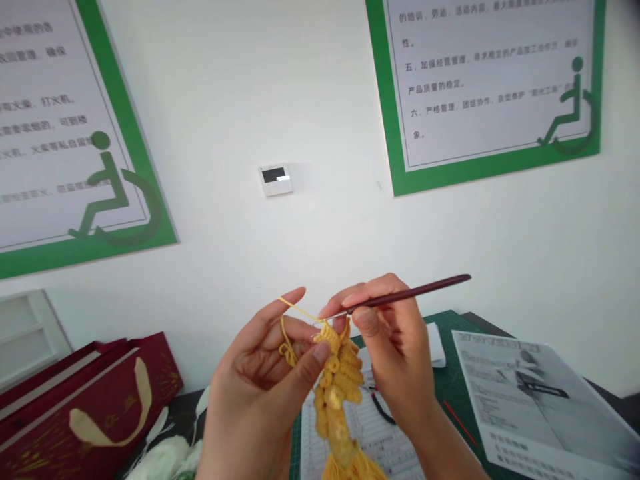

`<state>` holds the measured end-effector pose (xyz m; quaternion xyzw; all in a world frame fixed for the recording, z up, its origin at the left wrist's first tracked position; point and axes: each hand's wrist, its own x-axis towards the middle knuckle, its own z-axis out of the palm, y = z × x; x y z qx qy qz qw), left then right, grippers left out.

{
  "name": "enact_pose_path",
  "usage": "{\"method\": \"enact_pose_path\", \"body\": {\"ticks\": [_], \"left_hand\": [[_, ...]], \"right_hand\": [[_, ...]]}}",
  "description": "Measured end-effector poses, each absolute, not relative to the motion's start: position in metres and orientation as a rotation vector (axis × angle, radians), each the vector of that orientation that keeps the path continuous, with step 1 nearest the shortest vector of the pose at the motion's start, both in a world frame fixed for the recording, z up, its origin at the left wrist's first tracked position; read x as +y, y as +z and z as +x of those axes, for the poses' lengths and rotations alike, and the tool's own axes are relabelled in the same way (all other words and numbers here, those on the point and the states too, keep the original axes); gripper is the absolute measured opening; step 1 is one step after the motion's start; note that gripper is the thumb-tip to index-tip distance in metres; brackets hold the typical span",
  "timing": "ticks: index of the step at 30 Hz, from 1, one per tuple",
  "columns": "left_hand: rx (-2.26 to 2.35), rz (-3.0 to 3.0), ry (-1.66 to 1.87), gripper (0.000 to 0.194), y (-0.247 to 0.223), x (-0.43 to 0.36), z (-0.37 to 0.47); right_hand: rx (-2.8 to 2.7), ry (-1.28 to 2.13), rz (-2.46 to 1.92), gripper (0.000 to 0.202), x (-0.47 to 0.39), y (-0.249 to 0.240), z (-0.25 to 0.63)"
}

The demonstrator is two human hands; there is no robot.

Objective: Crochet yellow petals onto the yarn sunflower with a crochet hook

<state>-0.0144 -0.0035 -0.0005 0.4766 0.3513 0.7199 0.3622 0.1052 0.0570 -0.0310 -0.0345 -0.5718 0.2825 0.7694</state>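
Observation:
My left hand (273, 373) pinches the top edge of a yellow crochet piece (345, 377) between thumb and fingers. Yellow yarn (299, 308) runs over its raised index finger to the work, and a loop of it hangs by the other fingers. In my right hand (395, 333) is a crochet hook (415, 291) with a dark red handle, gripped like a pen. The hook's thin metal tip meets the top stitches of the piece. Below the hands the piece hangs down with ruffled, leaf-like sides and a fringe of loose strands at the bottom.
Under the hands lies a green cutting mat (453, 383) with printed sheets, one a large page (540, 407) at right. A thin red stick (461, 423) rests on the mat. Dark red gift bags (100, 400) and white yarn (167, 460) are at left. Behind stands a white wall (280, 240).

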Motion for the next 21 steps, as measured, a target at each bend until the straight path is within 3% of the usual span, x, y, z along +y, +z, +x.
{"method": "enact_pose_path", "body": {"ticks": [13,21], "left_hand": [[0.873,1.124,1.798,0.059,0.004,-0.005,-0.014],[0.819,1.117,1.797,0.052,0.004,-0.002,-0.015]], "right_hand": [[-1.16,0.802,0.053,0.008,0.06,-0.025,0.101],[-1.126,0.961,0.138,0.012,0.07,-0.028,0.1]]}}
